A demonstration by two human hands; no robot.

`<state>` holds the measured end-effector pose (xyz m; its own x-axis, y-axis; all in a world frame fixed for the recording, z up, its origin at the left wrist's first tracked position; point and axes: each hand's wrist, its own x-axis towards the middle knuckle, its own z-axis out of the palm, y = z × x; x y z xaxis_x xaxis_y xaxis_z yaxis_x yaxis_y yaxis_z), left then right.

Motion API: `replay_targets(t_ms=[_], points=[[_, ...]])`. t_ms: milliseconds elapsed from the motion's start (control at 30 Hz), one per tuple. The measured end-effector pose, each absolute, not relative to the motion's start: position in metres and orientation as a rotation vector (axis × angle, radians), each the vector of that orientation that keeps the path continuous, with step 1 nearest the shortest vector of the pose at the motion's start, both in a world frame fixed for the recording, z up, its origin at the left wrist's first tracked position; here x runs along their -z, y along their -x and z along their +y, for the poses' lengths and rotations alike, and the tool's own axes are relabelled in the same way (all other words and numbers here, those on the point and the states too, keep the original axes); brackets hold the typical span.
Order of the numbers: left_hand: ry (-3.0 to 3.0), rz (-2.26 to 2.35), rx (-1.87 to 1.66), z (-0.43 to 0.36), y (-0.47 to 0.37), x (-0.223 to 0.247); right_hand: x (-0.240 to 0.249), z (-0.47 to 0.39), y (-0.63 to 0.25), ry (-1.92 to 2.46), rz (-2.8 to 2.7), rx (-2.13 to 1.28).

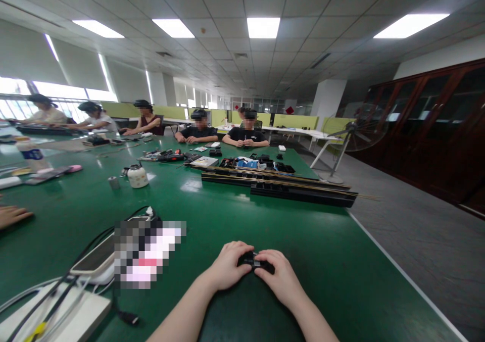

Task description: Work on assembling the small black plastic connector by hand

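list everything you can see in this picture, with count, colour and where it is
table: one, green, fills the foreground
small part: one, black, near edge, held between both hands
rails: a few, black, long, mid-table right
jar: one, white, mid-table left
phone: one, light, left of the hands
cables: several, black and white, lower left
fan: one, dark, on the floor right
cabinets: dark wood, right wall
people: five seated, far end
left hand: one, on the part
right hand: one, on the part

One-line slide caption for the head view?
Both hands, left hand and right hand, grip a small black part over the green table.
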<state>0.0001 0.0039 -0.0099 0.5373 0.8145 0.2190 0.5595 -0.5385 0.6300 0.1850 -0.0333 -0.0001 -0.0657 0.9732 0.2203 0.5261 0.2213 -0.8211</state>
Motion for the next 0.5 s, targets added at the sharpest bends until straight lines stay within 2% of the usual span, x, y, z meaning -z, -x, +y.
replay_targets(t_ms=[500], points=[[-2.298,1.124,-0.685,0.0038,-0.0003,0.0103,0.0018,-0.0342,-0.1914,1.372,-1.61,-0.836]])
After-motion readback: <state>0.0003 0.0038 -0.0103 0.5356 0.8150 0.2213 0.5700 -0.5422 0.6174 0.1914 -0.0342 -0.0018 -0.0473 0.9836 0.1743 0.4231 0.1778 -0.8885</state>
